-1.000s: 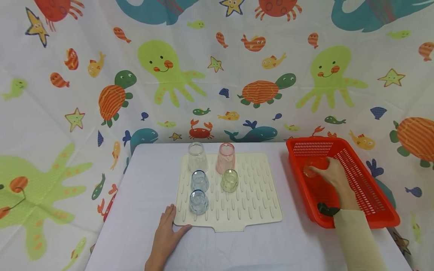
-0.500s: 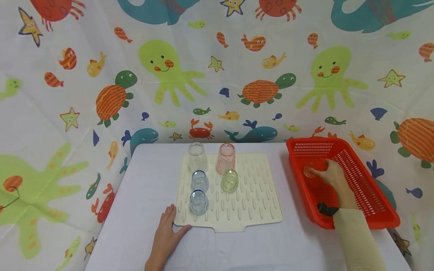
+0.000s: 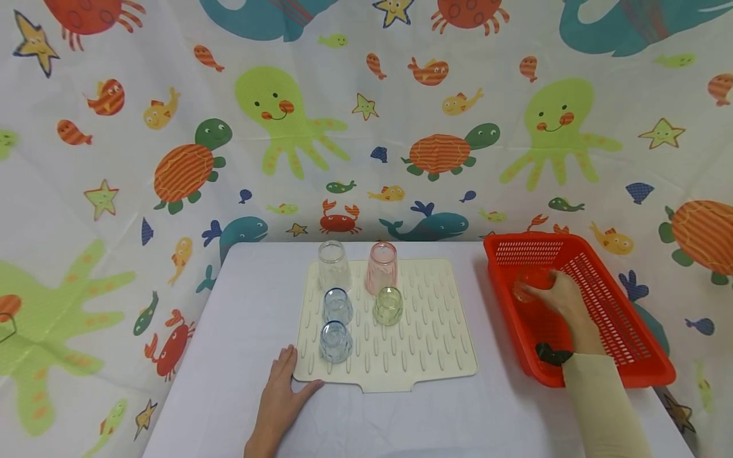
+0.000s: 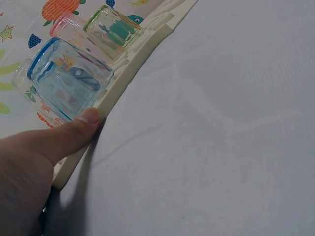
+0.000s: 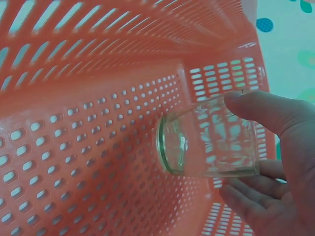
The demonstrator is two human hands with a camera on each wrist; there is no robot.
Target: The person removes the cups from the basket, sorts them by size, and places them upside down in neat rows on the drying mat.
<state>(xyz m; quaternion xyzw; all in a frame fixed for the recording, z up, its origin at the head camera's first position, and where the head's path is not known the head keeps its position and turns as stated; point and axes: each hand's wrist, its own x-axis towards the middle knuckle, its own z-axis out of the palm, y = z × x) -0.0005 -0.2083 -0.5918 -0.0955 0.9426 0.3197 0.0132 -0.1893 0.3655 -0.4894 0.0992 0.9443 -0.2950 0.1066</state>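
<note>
My right hand (image 3: 562, 299) reaches into a red plastic basket (image 3: 621, 305) and holds a clear drinking glass (image 5: 211, 142) lying sideways. In the right wrist view the thumb presses the glass from above, with fingers below it. My left hand (image 3: 283, 385) rests at the near left corner of a cream drainer board (image 3: 424, 346), thumb (image 4: 88, 118) along its front edge. Upside-down glasses stand on the board: a tall clear one (image 3: 334, 270), a tall pink one (image 3: 382, 270), a short green one (image 3: 388, 306) and two short blue ones (image 3: 336, 340).
A white cloth covers the table (image 3: 246, 299) beneath the board and basket. Behind them hangs a curtain (image 3: 366, 203) printed with sea animals. The basket's raised slotted walls surround my right hand.
My right hand and its glass have shifted very slightly inside the basket. The curtain at the left sways leftward. My left hand and the glasses on the board stay put.
</note>
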